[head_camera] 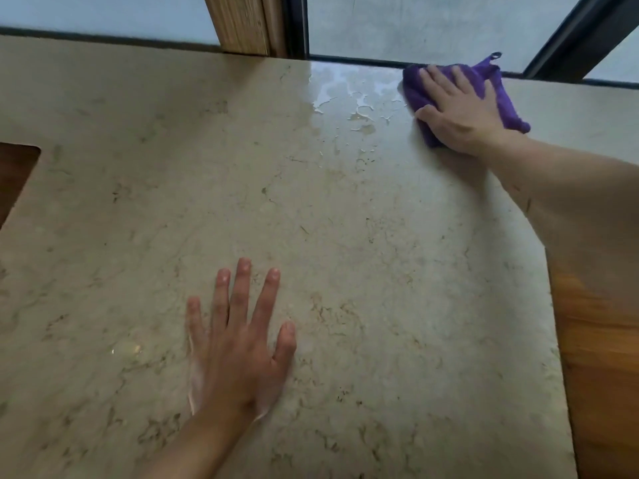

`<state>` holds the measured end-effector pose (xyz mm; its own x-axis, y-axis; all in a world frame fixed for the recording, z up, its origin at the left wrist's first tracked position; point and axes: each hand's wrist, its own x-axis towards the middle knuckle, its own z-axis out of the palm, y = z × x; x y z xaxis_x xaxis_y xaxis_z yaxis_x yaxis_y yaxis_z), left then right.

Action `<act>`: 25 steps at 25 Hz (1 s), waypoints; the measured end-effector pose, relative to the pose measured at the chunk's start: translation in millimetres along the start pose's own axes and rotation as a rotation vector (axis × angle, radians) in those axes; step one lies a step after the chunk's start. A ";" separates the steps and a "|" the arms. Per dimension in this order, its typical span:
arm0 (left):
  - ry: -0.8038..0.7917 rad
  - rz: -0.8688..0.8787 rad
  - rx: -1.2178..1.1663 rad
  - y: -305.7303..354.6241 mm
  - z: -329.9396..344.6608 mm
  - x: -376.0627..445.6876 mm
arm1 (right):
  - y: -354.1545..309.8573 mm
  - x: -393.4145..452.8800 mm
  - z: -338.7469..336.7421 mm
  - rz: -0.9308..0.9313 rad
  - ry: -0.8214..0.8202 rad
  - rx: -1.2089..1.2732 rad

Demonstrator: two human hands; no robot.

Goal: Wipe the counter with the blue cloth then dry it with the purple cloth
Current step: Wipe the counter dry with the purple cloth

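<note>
A beige marble counter [345, 216] fills the view. My right hand [460, 112] presses flat on a folded purple cloth [416, 93] at the counter's far right, by the window. Just left of the cloth, streaks and beads of water [349, 98] shine on the stone. My left hand [238, 333] rests flat on the counter near the front, fingers spread and straight, holding nothing. No blue cloth is in view.
A window with dark frames [432, 25] and a wooden post [245, 24] run along the counter's far edge. A wooden floor [601, 357] shows past the counter's right edge. A cut-out [15, 174] opens in the counter at the left.
</note>
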<state>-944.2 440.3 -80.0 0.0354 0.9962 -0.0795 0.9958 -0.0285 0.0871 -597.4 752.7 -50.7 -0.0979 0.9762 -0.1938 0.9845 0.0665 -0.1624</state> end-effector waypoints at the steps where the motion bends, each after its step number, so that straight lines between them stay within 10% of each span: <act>1: -0.007 -0.006 0.001 0.3 -0.5 0.1 | -4.0 -9.3 2.3 -0.039 0.003 -0.009; 12: -0.021 -0.004 -0.087 2.0 -0.4 4.7 | -81.5 -221.7 62.1 -0.153 -0.035 -0.040; 25: -0.145 0.057 -0.270 -6.5 -23.8 4.4 | -221.4 -606.5 174.3 0.268 0.179 0.003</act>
<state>-952.5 446.8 -57.3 0.1218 0.9708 -0.2065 0.9341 -0.0418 0.3544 -781.4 109.9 -65.9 0.1926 0.9797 -0.0565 0.9713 -0.1985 -0.1311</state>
